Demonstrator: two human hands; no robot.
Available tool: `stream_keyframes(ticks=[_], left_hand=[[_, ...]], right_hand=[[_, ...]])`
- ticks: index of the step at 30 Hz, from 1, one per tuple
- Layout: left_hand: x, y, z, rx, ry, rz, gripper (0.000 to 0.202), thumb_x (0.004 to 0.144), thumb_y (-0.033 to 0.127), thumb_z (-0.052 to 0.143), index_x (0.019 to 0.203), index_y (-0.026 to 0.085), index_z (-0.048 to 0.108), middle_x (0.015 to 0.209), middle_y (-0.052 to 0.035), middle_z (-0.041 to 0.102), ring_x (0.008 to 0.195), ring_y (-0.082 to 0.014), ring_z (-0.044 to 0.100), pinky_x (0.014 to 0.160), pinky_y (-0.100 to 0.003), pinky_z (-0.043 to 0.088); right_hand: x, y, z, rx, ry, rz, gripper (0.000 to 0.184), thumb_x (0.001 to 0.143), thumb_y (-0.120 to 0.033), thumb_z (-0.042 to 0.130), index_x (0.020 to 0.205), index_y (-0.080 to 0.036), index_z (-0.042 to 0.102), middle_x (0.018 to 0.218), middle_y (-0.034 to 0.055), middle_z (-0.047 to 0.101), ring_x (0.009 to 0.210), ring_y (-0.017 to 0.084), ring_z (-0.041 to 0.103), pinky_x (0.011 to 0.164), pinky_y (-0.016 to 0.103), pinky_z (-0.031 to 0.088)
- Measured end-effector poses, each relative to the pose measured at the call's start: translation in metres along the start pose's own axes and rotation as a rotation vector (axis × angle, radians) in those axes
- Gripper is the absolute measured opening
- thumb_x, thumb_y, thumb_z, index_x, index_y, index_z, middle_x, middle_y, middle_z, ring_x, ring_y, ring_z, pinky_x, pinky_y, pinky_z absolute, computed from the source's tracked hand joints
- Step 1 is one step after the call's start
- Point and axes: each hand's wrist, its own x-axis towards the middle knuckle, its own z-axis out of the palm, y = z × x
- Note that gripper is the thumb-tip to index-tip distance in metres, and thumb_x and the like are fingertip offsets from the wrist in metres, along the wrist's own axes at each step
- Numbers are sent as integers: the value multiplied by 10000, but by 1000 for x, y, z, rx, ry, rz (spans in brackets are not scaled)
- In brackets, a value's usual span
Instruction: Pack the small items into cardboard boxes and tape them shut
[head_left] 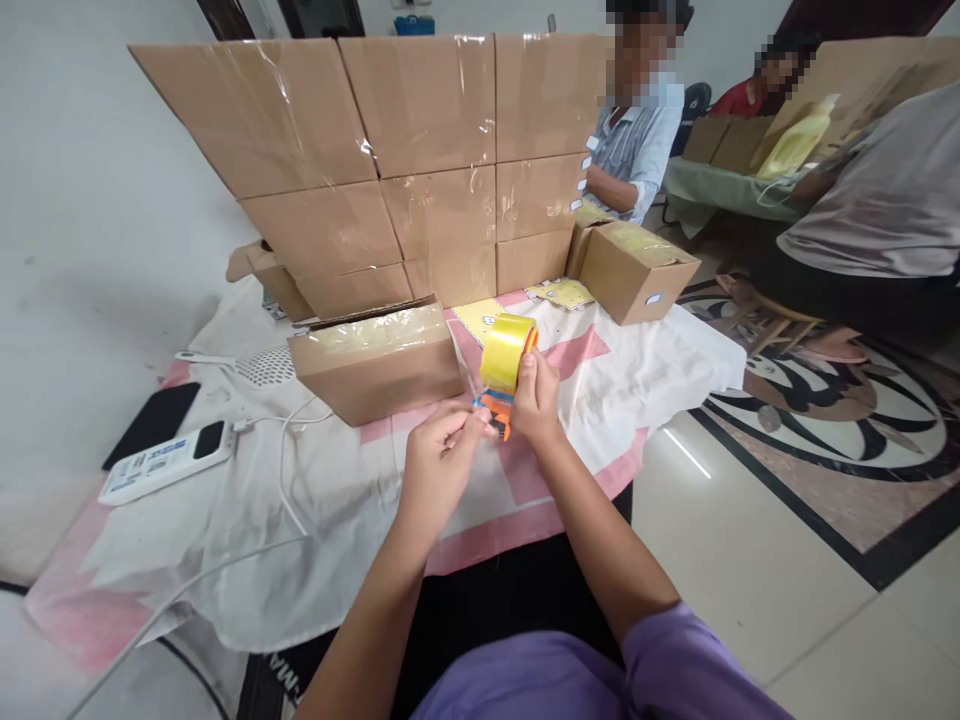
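A tape dispenser (504, 412) with an orange body and a blue part carries a wide roll of yellow packing tape (504, 352). My right hand (537, 398) is closed around its right side, thumb up along the roll. The fingers of my left hand (444, 455) are pinched together at the dispenser's lower front end; what lies between them is too small to make out. Just beyond my left hand stands a closed cardboard box (382, 375), its top edge sealed with shiny tape.
Taped cardboard boxes (439, 150) form a wall at the table's back. Another box (637, 272) stands right, near yellow printed sheets (559, 292). On the left lie a power strip (169, 462), cables, a dark phone-like slab (152, 424) and a white perforated scoop (262, 367). People sit beyond.
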Motion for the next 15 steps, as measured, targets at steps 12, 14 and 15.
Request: stream_keyframes(ticks=[12,14,15], left_hand=[[-34,-54,10,22,-136,519,454,1022,377,471,680,180,695,604,-28,672,523,-124,613,513,-238,445],[-38,-53,11,40,-226,673,425,993,392,548,644,196,693,554,-9,636,503,-111,562,531,-251,409],[-42,-52,13,53,-272,740,394,981,385,579,655,200,697,550,-2,628,496,-107,544,532,-258,389]], right_hand=[[-18,-33,-3,741,181,651,304,753,-446,698,676,-225,504,616,-58,516,568,121,499,523,242,442],[-41,-33,-17,798,145,780,238,731,-393,701,686,-218,545,615,-45,572,566,139,550,529,258,483],[-53,-31,-26,820,145,812,223,730,-384,699,687,-216,558,612,-34,592,563,152,570,532,273,503]])
